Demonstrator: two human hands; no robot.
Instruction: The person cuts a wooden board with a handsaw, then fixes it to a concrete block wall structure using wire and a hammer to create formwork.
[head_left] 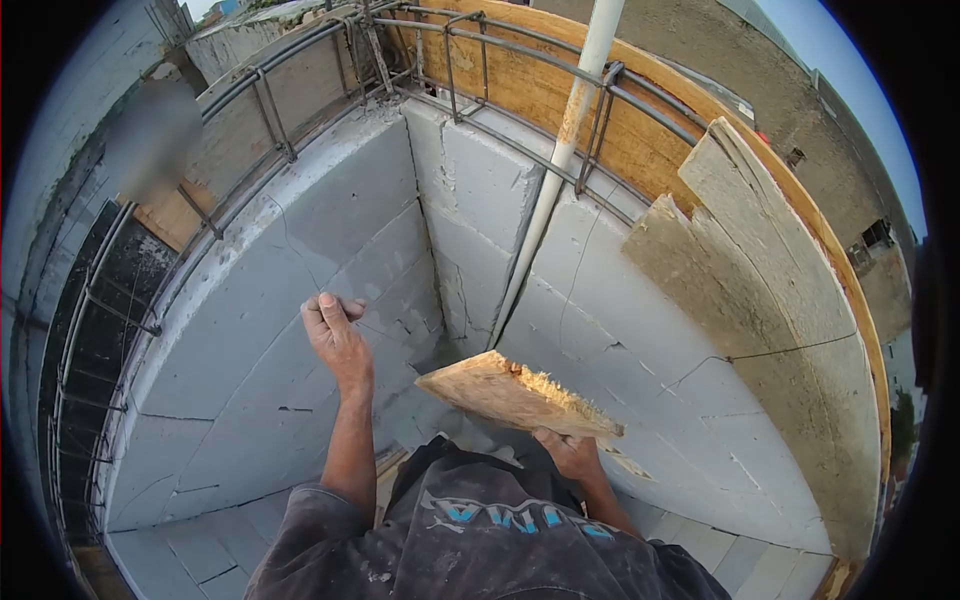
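Observation:
My left hand (338, 342) is raised in front of the grey block wall on the left, its fingers closed in a pinch. A thin wire (287, 232) hangs from the top of that wall and runs into those fingers. My right hand (570, 453), low and close to my body, grips the lower edge of a piece of wooden board (510, 390). The board is tilted, and its upper right edge is rough and splintered. Part of the right hand's fingers is hidden behind the board.
Grey block walls (480, 180) meet in a corner ahead. A white pipe (545, 200) rises there. Rebar cages (520, 45) run along the wall tops, with a plywood form (510, 75) behind. Weathered boards (740, 290) lean at right, with a wire (790, 350) across them.

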